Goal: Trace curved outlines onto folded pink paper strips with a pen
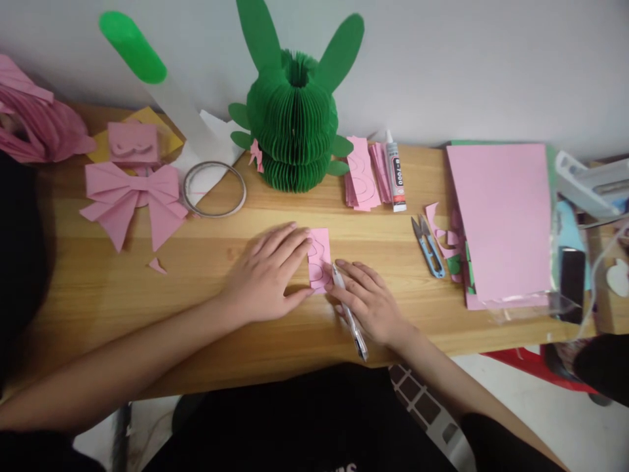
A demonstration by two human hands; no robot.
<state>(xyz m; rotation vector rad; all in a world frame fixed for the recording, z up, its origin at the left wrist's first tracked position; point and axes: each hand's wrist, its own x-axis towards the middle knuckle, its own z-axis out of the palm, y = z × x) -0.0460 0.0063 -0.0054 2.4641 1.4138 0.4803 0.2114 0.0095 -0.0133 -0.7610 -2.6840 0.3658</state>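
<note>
A small pink paper strip [319, 252] with curved outlines drawn on it lies on the wooden table. My left hand [268, 275] rests flat, its fingers spread and its fingertips touching the strip's left edge. At the strip's lower right is my right hand [366, 298], with a white pen [350, 318] held across its fingers. Its fingertips touch the paper's right side. Beyond the strip stands a green honeycomb-paper figure [295, 131] with long ears and a small pink bow at its side.
To the left are a pink paper bow [137, 196] and a tape roll [215, 189]. A stack of drawn pink strips [361, 174] and a glue tube [396, 174] stand behind. Blue thread snips [428, 248], pink sheets [506, 223] and a phone [572, 282] lie right.
</note>
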